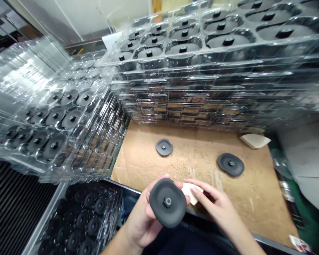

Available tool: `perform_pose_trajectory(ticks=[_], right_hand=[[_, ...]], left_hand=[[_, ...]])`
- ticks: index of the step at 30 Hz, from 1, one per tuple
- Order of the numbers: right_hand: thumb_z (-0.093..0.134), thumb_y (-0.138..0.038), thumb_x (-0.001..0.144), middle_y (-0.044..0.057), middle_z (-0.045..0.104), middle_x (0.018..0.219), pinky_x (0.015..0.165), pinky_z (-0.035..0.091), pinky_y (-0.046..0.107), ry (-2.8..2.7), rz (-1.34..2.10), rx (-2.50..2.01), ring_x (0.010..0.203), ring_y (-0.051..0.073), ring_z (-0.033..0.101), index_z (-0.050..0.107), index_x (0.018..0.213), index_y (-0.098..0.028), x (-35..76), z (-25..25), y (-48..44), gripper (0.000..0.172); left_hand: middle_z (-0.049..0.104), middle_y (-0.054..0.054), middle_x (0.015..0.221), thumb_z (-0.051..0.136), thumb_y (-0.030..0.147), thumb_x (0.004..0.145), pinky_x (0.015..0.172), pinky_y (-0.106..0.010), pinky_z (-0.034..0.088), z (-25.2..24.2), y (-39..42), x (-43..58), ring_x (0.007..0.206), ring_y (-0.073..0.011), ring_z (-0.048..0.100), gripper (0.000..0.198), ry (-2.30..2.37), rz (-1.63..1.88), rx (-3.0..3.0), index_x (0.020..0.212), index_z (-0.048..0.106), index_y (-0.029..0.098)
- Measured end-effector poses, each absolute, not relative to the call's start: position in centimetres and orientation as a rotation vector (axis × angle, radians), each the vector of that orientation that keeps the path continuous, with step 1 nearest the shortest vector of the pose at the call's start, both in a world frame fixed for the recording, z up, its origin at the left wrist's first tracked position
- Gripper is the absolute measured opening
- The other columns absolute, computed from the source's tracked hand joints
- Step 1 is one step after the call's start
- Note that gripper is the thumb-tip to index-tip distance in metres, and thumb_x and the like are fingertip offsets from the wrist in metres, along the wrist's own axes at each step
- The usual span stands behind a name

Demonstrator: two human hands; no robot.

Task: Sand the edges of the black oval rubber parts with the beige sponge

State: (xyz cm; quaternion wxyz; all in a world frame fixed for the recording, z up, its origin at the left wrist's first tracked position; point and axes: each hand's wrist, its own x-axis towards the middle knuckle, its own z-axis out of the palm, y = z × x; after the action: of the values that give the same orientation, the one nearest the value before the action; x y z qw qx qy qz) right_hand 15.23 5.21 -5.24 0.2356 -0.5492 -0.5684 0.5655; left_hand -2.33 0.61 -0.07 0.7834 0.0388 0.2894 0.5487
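My left hand [146, 216] is closed around a dark grey, rounded disc-shaped part [166, 212] with a small raised stub in its middle; the stub side faces up toward me. In my right hand [215, 202] a small cream-white pad [191, 192] is pinched between thumb and fingers, right beside the part's right edge. Whether the pad touches the part I cannot tell. Two similar grey parts lie on the cardboard-topped table: one part [164, 147] beyond my left hand, another part [231, 164] farther right.
Tall stacks of clear plastic trays filled with like parts stand at the back [202, 71] and left [77, 141]. A lower tray of dark parts [77, 219] sits at bottom left. Another cream pad [255, 140] lies at the back right of the cardboard [266, 198].
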Motion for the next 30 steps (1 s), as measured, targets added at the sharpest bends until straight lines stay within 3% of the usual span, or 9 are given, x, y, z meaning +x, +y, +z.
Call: perform_pose_trajectory(ticks=[9,12,15,19,21,24,28,30], right_hand=[[0.052,-0.042,0.078,0.006,0.071,0.091,0.068,0.055,0.031,-1.609,1.504,-1.496,0.081,0.023,0.066,0.07,0.09,-0.021,15.3,-5.3,5.1,0.03],[0.052,-0.042,0.079,0.006,0.07,0.096,0.074,0.053,0.033,-1.605,1.455,-1.519,0.087,0.024,0.065,0.069,0.093,-0.02,15.7,-4.2,5.3,0.031],[0.052,-0.039,0.081,0.004,0.068,0.101,0.077,0.051,0.03,-1.602,1.176,-1.549,0.093,0.023,0.062,0.067,0.094,-0.025,15.7,-1.0,4.9,0.025],[0.051,-0.025,0.086,0.002,0.067,0.089,0.064,0.049,0.027,-1.877,0.722,-1.095,0.076,0.017,0.062,0.061,0.107,-0.03,14.4,3.6,4.3,0.024],[0.046,-0.019,0.087,0.003,0.066,0.08,0.059,0.047,0.028,-2.092,0.723,-0.863,0.067,0.016,0.059,0.058,0.112,-0.025,14.0,4.6,4.5,0.029],[0.043,-0.014,0.086,0.003,0.064,0.071,0.052,0.045,0.029,-2.299,0.774,-0.86,0.057,0.016,0.056,0.058,0.11,-0.022,14.1,4.7,5.0,0.03],[0.045,-0.015,0.086,0.004,0.066,0.085,0.06,0.048,0.029,-2.105,0.832,-0.925,0.069,0.017,0.059,0.053,0.116,-0.026,13.7,4.4,5.0,0.033],[0.045,-0.014,0.086,0.002,0.066,0.083,0.061,0.048,0.026,-2.011,0.929,-0.932,0.069,0.015,0.061,0.057,0.11,-0.026,13.6,4.0,5.1,0.03]], left_hand=[[0.07,-0.001,0.101,0.073,0.009,0.06,0.074,-0.024,0.05,0.2,0.7,-2.3,0.09,-0.0211,0.066,0.042,0.654,1.186,0.103,0.098,0.066,0.025],[0.07,-0.002,0.101,0.077,0.017,0.057,0.074,-0.024,0.05,0.3,0.7,-2.4,0.09,-0.0214,0.065,0.044,0.648,1.201,0.114,0.099,0.066,0.024],[0.07,-0.003,0.101,0.081,0.025,0.05,0.075,-0.025,0.05,0.1,0.7,-2.2,0.09,-0.0227,0.065,0.052,0.667,1.215,0.109,0.1,0.065,0.024],[0.07,-0.005,0.1,0.084,0.029,0.041,0.079,-0.029,0.049,0.0,0.6,-1.7,0.087,-0.0217,0.064,0.057,0.769,1.196,0.065,0.095,0.067,0.024],[0.069,-0.006,0.1,0.084,0.031,0.038,0.082,-0.031,0.047,0.1,0.5,-1.7,0.09,-0.0219,0.063,0.059,0.832,1.198,0.059,0.095,0.067,0.023],[0.069,-0.005,0.101,0.084,0.034,0.038,0.082,-0.028,0.046,0.4,0.5,-2.1,0.092,-0.0217,0.062,0.061,0.912,1.248,0.077,0.096,0.067,0.024],[0.069,-0.003,0.101,0.083,0.033,0.041,0.082,-0.026,0.047,0.6,0.8,-2.1,0.092,-0.0198,0.062,0.058,0.887,1.259,0.108,0.096,0.067,0.026],[0.069,-0.004,0.102,0.083,0.032,0.041,0.079,-0.021,0.047,0.4,0.9,-2.0,0.093,-0.0179,0.061,0.057,0.882,1.257,0.101,0.096,0.067,0.024]])
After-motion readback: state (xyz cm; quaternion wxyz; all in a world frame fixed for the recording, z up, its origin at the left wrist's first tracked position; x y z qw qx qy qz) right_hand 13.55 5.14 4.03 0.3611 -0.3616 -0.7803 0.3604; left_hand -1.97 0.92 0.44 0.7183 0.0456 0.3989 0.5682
